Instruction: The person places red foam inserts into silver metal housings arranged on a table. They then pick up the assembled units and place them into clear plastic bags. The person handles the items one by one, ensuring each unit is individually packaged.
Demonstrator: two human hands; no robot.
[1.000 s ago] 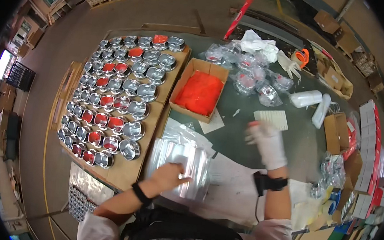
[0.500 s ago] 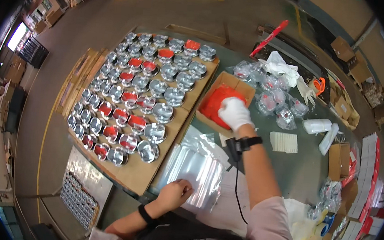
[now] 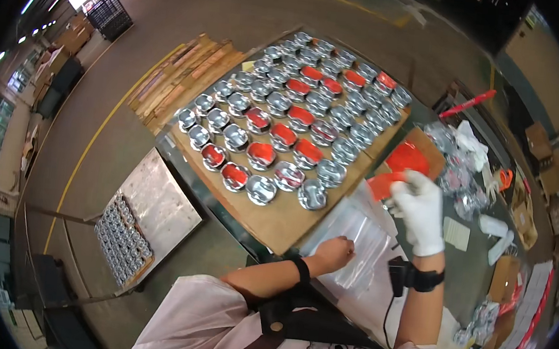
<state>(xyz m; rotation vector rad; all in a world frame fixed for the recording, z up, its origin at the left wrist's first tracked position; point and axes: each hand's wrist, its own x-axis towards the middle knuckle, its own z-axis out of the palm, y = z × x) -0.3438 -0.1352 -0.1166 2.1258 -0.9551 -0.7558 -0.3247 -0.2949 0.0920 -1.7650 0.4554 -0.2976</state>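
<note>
The person's right hand (image 3: 420, 213), in a white knit glove, is raised over the table with its forearm standing nearly upright from the lower edge. The wrist is close to straight, the back of the hand is turned up, and the fingers bend to the left. They grip a thin, flat orange-red piece (image 3: 381, 185) by its right end; it sticks out leftward, just in front of an open brown cardboard box (image 3: 433, 148) where more orange-red material (image 3: 407, 157) lies. A black strap with a small black device (image 3: 403, 276) and a cable circles that wrist.

The left hand (image 3: 334, 253) is bare and much lower. Its forearm crosses in front of the body from the left, elbow bent, with a slim black band (image 3: 300, 269) at the wrist. The fingers are loosely curled above the near left part of some clear, shiny plastic sheets (image 3: 369, 249); from here I can't tell whether they pinch any of it.

Beyond the left hand, rows of round, silvery metal parts (image 3: 261, 189) stand on a brown cardboard sheet (image 3: 278, 227), several with orange-red tops.
</note>
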